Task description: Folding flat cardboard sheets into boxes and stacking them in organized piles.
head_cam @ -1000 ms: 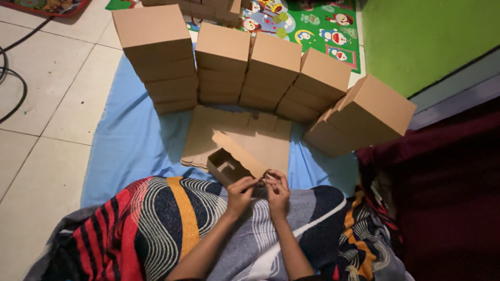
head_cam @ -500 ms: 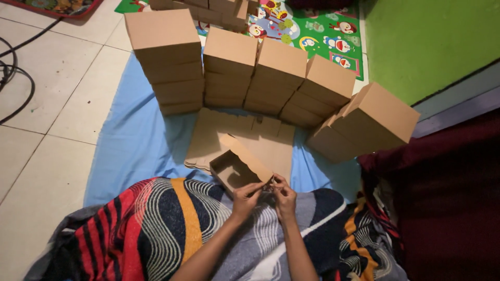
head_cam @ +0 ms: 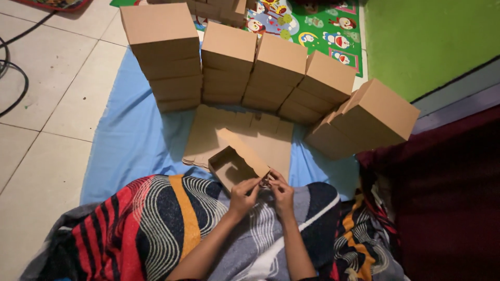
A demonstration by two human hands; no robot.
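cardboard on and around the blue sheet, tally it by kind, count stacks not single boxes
stacks of closed cardboard boxes, near row: 5
pile of flat cardboard blanks: 1
half-folded open box: 1
total: 7

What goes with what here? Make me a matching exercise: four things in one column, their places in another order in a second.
Things:
1. open box
2. flat cardboard
3. box stacks
4. cable

Places:
A. on the tiles, far left
B. in a row beyond the flat sheets
C. at both hands, on the lap
D. lying on the blue sheet

Pairs: 1-C, 2-D, 3-B, 4-A
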